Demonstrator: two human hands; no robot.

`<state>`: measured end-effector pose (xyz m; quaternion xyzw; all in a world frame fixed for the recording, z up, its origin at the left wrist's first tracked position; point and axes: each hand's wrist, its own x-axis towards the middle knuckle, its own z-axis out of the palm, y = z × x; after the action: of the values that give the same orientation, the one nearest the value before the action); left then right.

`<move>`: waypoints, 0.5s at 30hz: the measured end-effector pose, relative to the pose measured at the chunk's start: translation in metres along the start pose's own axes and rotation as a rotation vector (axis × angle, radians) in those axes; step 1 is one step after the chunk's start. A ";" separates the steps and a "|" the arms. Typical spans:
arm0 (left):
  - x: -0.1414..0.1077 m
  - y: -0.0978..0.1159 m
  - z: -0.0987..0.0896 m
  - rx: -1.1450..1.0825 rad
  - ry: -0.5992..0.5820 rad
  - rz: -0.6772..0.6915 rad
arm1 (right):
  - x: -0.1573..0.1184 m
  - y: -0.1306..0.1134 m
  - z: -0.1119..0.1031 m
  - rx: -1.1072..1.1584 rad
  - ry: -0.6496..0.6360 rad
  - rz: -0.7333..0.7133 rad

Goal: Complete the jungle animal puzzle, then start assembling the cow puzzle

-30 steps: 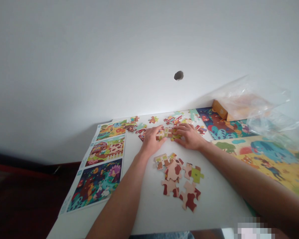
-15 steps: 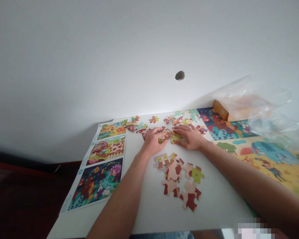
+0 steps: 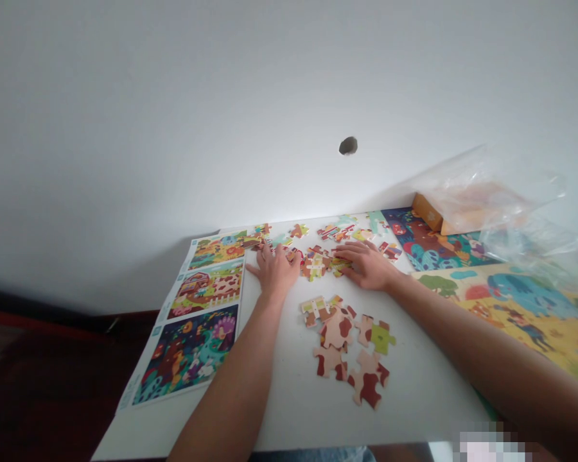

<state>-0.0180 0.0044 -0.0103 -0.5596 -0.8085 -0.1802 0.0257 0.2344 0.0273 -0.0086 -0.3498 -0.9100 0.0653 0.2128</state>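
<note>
Fingers spread, my left hand lies over the puzzle pieces at the back left of the white table. My right hand rests with its fingertips on a green-yellow piece, right of a fence piece; its fingers are stretched out. Loose pieces with red, green and pale blue lie behind the hands. Nearer to me, between my forearms, is a group of cow-patterned pieces, with a green piece at its right side.
A sheet with three pictures lies along the left edge. On the right are a dark finished picture, a yellow elephant picture, an orange box and clear plastic wrapping. A white wall stands behind.
My left hand has moved left, away from the fence piece, and its fingers have spread over other pieces. The fence piece now shows more fully. My right hand has hardly moved.
</note>
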 end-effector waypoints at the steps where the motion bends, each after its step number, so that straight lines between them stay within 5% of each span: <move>1: 0.000 0.000 0.001 -0.013 -0.003 0.042 | 0.000 0.000 0.000 0.000 0.002 -0.001; 6: 0.000 0.003 0.001 -0.111 -0.017 0.178 | 0.000 0.001 0.002 0.006 0.007 -0.009; 12: 0.000 0.001 0.003 -0.081 0.007 0.081 | 0.000 0.004 0.004 0.011 0.019 -0.015; 15: -0.002 0.001 0.002 -0.097 -0.048 0.177 | 0.000 0.006 0.006 0.017 0.029 -0.017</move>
<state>-0.0162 0.0040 -0.0122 -0.6337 -0.7465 -0.2028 -0.0051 0.2353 0.0317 -0.0154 -0.3409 -0.9093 0.0659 0.2293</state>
